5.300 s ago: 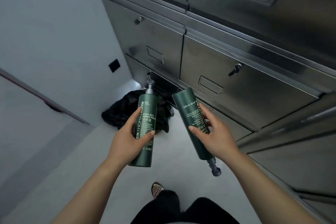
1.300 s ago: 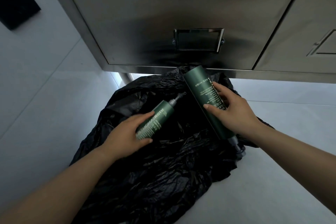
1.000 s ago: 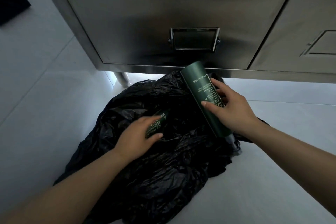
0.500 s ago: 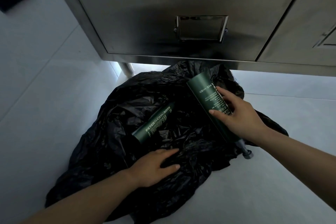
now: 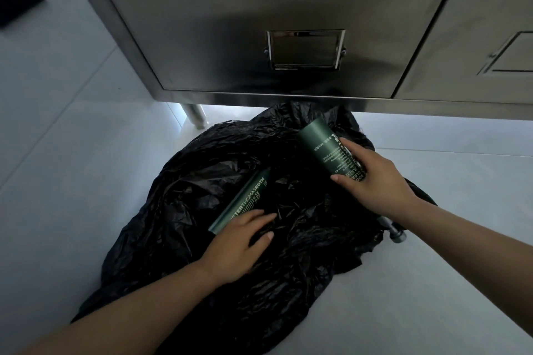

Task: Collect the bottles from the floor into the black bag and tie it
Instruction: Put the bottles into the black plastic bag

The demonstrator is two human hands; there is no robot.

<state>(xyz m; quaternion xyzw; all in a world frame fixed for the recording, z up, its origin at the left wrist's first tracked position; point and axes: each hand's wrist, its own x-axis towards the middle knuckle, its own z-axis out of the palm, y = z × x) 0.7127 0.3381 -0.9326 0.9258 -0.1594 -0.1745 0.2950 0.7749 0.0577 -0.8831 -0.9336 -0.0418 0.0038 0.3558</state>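
My left hand has released the first dark green cylindrical bottle onto the crumpled black plastic bag, fingers now flat; right hand grips the second green bottle, insertion pending.

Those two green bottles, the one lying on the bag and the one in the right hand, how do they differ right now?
The lying bottle rests on the black bag, the left hand just touching its end; the held bottle is gripped by the right hand. The lying one's top is tucked into the bag; the held one's pump points down, outside it. Both are dark green with pale lettering.
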